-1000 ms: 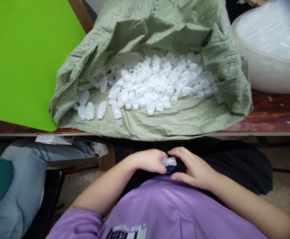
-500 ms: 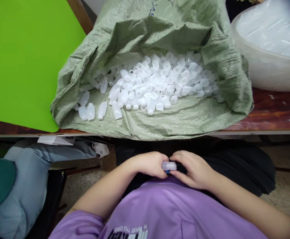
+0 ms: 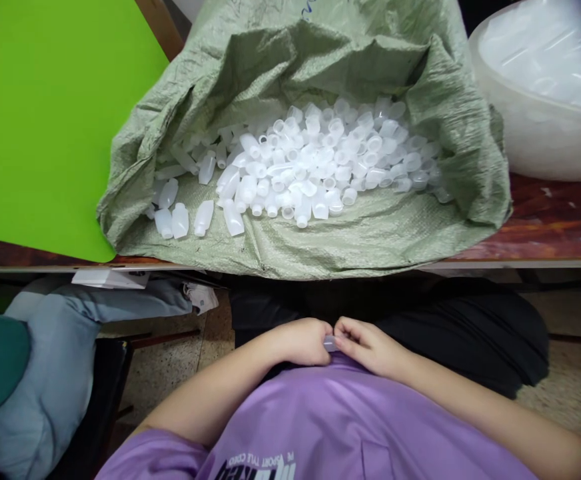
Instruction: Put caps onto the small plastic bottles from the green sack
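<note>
Close to my lap, my left hand (image 3: 306, 342) is closed around a small translucent plastic bottle (image 3: 329, 343). Only a short part of that bottle shows between my hands. At its other end my right hand (image 3: 370, 347) is closed, thumb and fingers pinching it. The fingers hide whatever else is there. Ahead on the table lies a green woven sack (image 3: 320, 250) with its mouth toward me. Inside is a heap of small translucent plastic bottles (image 3: 295, 167), and several lie apart at the left of the sack's mouth.
A bright green board (image 3: 45, 120) covers the table's left side. At the right stands a large translucent tub (image 3: 535, 143) full of clear plastic pieces, on the red-brown table (image 3: 545, 213). Another person's leg in jeans (image 3: 65, 360) is at the lower left.
My right hand has closed in on the bottle's end, its fingers now pinching where they were apart before. Less of the bottle shows, and both hands are slightly lower.
</note>
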`<action>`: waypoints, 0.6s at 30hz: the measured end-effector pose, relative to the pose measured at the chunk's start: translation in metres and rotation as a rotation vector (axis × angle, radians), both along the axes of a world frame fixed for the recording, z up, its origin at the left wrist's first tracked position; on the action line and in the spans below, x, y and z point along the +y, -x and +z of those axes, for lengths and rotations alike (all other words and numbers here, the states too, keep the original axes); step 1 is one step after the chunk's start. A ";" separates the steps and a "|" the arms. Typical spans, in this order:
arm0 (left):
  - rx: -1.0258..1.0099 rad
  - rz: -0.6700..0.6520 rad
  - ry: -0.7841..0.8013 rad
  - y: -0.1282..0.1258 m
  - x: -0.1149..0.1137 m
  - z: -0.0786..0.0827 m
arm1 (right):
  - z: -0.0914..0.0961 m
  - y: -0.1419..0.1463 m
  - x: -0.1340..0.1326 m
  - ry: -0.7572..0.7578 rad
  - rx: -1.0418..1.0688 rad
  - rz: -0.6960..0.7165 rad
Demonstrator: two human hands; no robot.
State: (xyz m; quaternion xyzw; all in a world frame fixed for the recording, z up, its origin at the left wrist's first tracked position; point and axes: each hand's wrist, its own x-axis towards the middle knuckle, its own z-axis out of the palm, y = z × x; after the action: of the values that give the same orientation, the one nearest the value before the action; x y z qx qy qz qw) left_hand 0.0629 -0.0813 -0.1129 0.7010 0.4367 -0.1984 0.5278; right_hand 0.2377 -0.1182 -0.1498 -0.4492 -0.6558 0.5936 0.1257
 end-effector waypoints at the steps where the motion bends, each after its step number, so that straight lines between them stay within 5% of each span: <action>1: 0.001 -0.011 -0.057 -0.002 -0.002 -0.002 | -0.003 0.001 -0.001 0.025 0.010 -0.029; 11: 0.181 -0.100 -0.339 -0.017 -0.010 -0.002 | -0.023 0.016 -0.006 0.222 -0.015 -0.216; 18: 0.253 0.059 -0.411 -0.027 0.024 -0.011 | -0.024 0.002 0.025 0.083 -0.160 -0.378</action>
State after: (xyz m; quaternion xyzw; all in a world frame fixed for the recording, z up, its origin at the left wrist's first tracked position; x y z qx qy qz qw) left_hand 0.0898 -0.0572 -0.1243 0.7503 0.5508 -0.1759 0.3206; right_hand 0.2354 -0.0929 -0.1734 -0.6149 -0.5425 0.5484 0.1636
